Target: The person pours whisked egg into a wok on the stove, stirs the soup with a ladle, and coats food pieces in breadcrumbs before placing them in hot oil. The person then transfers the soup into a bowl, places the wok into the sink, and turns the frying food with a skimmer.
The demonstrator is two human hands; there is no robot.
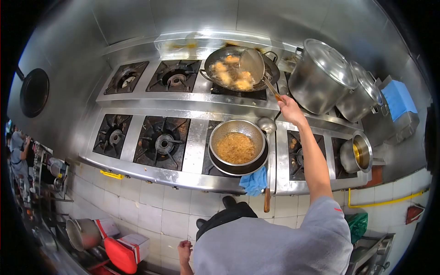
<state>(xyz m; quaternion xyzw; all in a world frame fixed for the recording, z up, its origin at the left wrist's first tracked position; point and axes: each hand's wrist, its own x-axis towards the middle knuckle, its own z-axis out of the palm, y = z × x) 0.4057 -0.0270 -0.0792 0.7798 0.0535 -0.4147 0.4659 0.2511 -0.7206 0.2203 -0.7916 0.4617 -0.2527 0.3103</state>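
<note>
My right hand (290,110) is closed round the wooden handle of a round mesh strainer (252,65). The strainer's head is over the right part of a dark wok (213,59) on the back row of burners. Golden pieces of food (244,80) lie in bubbling oil in the wok. My left hand (185,250) hangs low beside my body, fingers curled; whether it holds anything is hidden. In front of the wok, a metal bowl (261,149) of brown crumbly food sits in a dark pan.
Two lidded steel pots (314,82) stand at the back right. A ladle (266,124) and a blue cloth (255,181) lie near the bowl. A tilted pot (350,158) holds yellow liquid at right. A red-lidded container (121,255) is at lower left; people work at far left.
</note>
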